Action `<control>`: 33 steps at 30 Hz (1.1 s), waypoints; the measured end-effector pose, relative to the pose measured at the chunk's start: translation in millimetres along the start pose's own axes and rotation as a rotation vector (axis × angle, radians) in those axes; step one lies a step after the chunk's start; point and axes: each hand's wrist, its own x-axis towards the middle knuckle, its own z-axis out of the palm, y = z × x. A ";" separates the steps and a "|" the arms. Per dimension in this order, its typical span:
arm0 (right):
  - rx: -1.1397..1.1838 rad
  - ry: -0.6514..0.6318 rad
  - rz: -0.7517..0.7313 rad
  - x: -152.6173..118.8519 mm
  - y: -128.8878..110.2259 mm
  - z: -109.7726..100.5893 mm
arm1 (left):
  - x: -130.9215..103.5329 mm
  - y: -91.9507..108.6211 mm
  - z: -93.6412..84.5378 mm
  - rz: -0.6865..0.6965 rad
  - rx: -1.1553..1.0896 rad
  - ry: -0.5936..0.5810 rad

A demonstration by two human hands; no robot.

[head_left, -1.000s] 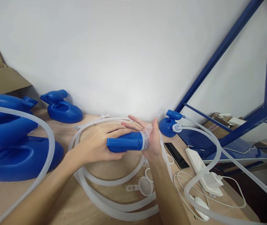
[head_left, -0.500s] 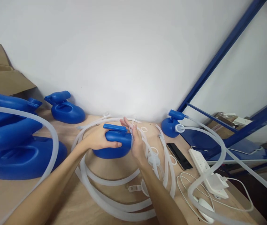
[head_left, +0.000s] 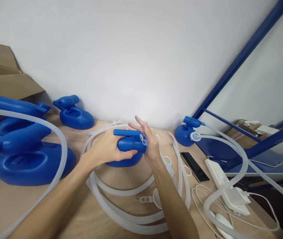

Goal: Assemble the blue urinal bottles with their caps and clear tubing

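My left hand [head_left: 106,147] is wrapped round a blue plastic bottle [head_left: 128,144] near the middle of the table, thumb along its near side. A blue bar runs along the bottle's top. At the right end, a small clear strap [head_left: 143,139] with holes lies against the bottle's mouth. My right hand [head_left: 152,142] presses its palm to that mouth, its fingers stretched out and apart. Coiled translucent tubes [head_left: 131,219] lie beneath and around both forearms. A clear cap with a strap [head_left: 157,198] rests beside my right forearm.
More blue bottles [head_left: 34,162] stand at left before a cardboard box [head_left: 4,84]; another [head_left: 76,116] is by the wall. At right are a blue bottle with tubes [head_left: 184,134], a phone [head_left: 194,167], a power strip [head_left: 218,176], cables and a blue metal frame [head_left: 236,66].
The view has shifted slightly, moving the surroundings rightward. The clear strap now shows on top of the bottle's mouth, and my right hand's fingers have risen and spread.
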 end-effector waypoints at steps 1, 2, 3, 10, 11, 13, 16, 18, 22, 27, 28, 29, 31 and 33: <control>0.035 0.000 0.036 1.2 -0.5 -0.9 | 0.7 2.5 0.0 0.016 0.010 0.006; 0.066 0.006 0.067 2.4 -0.9 -1.7 | 1.3 4.4 0.2 0.029 0.021 0.008; 0.096 0.012 0.095 3.6 -1.0 -2.4 | 1.6 5.6 0.6 0.039 0.029 0.006; 0.263 0.023 0.279 14.2 13.5 -5.6 | -3.7 -0.8 5.1 0.018 0.174 -0.001; 0.272 0.022 0.294 16.0 18.1 -5.6 | -4.2 -3.5 5.1 0.027 0.192 -0.012; 0.277 0.014 0.314 19.6 28.2 -5.4 | -4.1 -10.5 5.0 0.037 0.191 -0.047; 0.240 0.046 0.282 23.3 40.5 -5.3 | -1.9 -23.5 5.5 0.023 0.091 -0.070; 0.159 0.109 0.137 22.1 42.9 -6.3 | 0.0 -31.1 6.1 -0.070 -0.009 0.000; -0.309 0.064 -0.340 9.7 33.3 -13.4 | 2.1 -34.8 4.6 -0.361 -0.213 0.076; -0.766 0.024 -0.471 -1.8 19.2 -23.8 | 0.5 -21.9 3.0 -0.337 -0.154 0.077; -0.791 0.045 -0.478 -2.3 17.5 -24.5 | 0.1 -18.9 3.4 -0.315 -0.132 0.087; -0.806 0.062 -0.489 -2.5 15.9 -24.6 | -0.1 -16.3 3.8 -0.297 -0.116 0.089; -0.823 0.080 -0.515 -2.8 12.7 -23.6 | -0.3 -12.4 4.3 -0.277 -0.092 0.101; -0.840 0.087 -0.522 -3.5 9.8 -21.8 | -0.6 -10.6 4.2 -0.259 -0.076 0.122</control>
